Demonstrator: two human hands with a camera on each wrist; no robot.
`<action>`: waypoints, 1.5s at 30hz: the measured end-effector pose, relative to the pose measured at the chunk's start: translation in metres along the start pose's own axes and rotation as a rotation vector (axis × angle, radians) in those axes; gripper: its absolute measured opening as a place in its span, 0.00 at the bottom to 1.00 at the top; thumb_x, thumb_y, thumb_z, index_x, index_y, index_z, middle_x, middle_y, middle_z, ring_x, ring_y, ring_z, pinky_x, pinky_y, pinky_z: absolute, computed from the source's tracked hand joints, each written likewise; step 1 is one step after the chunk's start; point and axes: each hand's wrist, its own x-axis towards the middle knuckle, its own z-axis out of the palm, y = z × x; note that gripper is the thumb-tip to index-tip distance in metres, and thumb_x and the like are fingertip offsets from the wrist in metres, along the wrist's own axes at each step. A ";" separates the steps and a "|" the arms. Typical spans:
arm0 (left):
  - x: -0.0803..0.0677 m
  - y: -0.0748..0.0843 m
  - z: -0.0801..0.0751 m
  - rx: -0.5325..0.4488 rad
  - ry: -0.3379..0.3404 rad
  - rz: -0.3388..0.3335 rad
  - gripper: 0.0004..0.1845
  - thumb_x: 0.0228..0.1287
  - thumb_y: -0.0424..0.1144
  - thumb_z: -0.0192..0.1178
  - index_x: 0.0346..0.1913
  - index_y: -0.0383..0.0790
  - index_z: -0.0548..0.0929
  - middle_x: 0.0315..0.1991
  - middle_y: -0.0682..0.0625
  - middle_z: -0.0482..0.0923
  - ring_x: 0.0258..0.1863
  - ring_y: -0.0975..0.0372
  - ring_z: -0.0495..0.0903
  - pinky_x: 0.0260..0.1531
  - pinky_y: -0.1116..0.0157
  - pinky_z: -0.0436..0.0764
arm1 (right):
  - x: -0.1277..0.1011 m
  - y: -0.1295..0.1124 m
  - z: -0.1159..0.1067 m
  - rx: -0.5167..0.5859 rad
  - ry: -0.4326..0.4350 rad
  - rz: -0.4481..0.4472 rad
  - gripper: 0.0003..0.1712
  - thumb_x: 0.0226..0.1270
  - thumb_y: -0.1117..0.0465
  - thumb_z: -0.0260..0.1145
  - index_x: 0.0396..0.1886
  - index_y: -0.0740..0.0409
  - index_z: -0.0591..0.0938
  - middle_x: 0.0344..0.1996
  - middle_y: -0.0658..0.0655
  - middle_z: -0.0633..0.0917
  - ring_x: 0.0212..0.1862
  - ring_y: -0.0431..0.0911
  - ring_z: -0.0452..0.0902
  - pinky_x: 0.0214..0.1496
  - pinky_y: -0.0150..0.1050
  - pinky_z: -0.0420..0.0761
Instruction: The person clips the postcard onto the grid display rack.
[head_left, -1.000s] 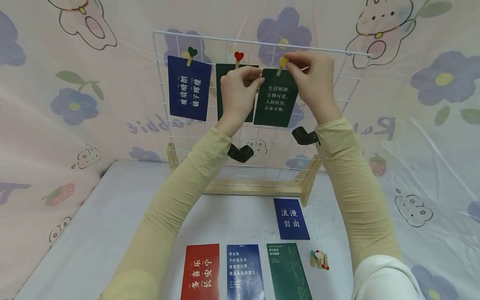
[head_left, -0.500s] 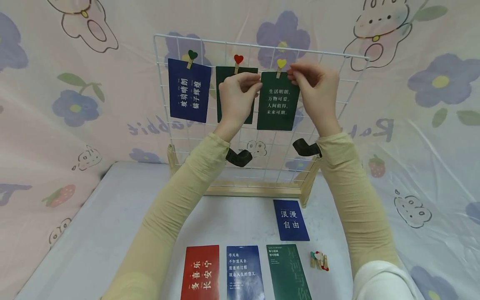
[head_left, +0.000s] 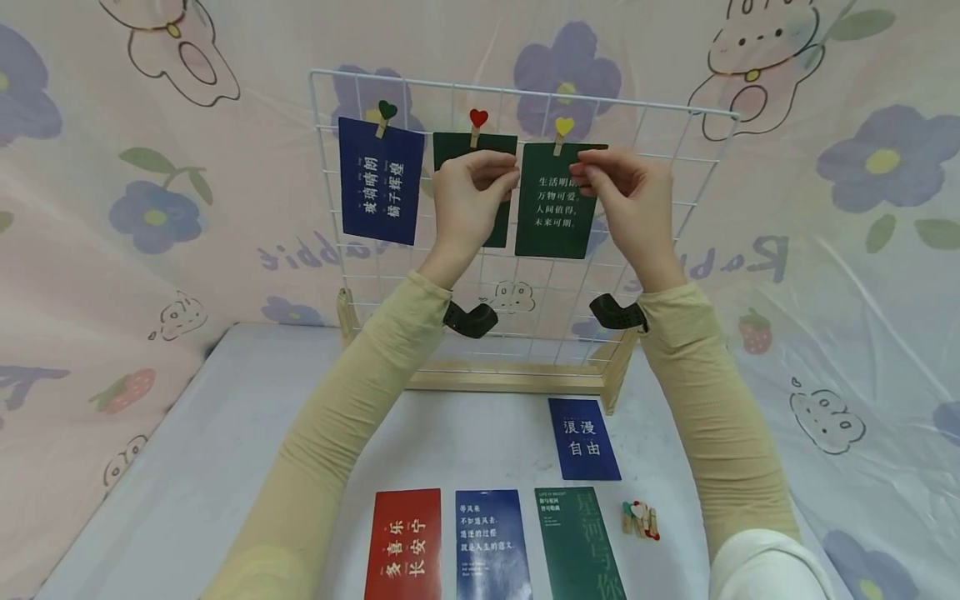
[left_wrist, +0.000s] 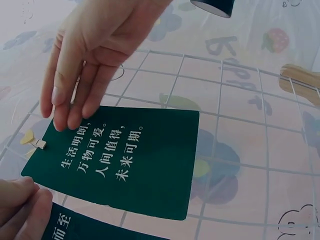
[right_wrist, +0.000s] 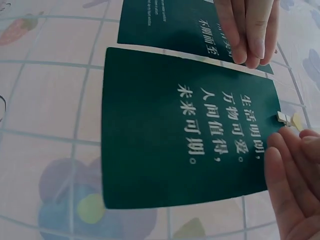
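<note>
A green card point(head_left: 555, 212) with white writing hangs on the white wire grid, held at its top by a yellow heart clothespin point(head_left: 563, 133). My right hand point(head_left: 633, 196) is at its upper right, fingertips overlapping the card just below the clothespin. In the right wrist view, the fingers point(right_wrist: 287, 172) of that hand are extended and loose. My left hand point(head_left: 468, 200) is in front of a second green card point(head_left: 501, 229), its fingertips close to the first card's left edge. In the right wrist view its fingers point(right_wrist: 240, 37) point down, nearly straight. Neither hand holds anything.
A blue card point(head_left: 380, 208) hangs at left under a green heart clothespin point(head_left: 386, 117); a red heart clothespin point(head_left: 477, 125) holds the second green card. On the table lie a red card point(head_left: 405, 533), two blue ones, a green one point(head_left: 581, 542) and several small clothespins point(head_left: 641, 521).
My right hand has let go of the yellow clothespin and moved down to the card's upper right. My left hand has come slightly down and left, away from the card's edge.
</note>
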 end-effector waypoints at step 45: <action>-0.096 -0.048 -0.035 -0.087 -0.314 -0.412 0.17 0.60 0.32 0.66 0.53 0.32 0.81 0.44 0.46 0.84 0.42 0.59 0.83 0.43 0.66 0.82 | -0.096 0.040 -0.023 -0.093 -0.228 0.210 0.16 0.73 0.68 0.54 0.53 0.77 0.76 0.46 0.74 0.81 0.46 0.57 0.81 0.48 0.36 0.81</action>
